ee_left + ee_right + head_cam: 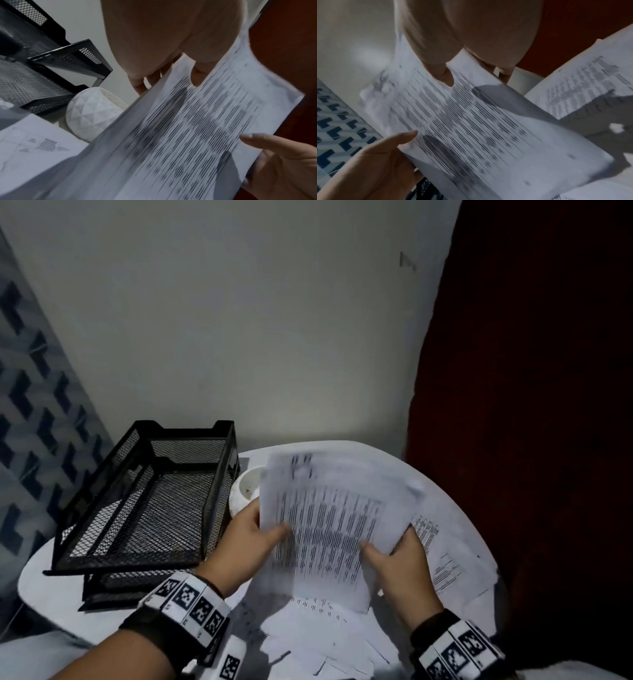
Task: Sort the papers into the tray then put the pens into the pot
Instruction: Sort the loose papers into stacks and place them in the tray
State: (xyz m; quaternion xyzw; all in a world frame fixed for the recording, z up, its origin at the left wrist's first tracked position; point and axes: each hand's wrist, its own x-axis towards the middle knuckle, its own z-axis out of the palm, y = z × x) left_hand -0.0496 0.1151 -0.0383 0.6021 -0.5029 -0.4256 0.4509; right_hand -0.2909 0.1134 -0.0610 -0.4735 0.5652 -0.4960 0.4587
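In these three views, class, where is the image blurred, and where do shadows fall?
Head view: held printed sheet smeared, mesh tray sharp. Left wrist view: print streaked, left hand looming, dim. Right wrist view: right hand shadowing the sheet, blurred.

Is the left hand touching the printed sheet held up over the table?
Touching. The left wrist view shows the left hand pinching the printed sheet, thumb on top, fingers beneath.

Both hands, L [245, 537] & R [399, 563], pinching sheet [325, 529], thumbs on top.
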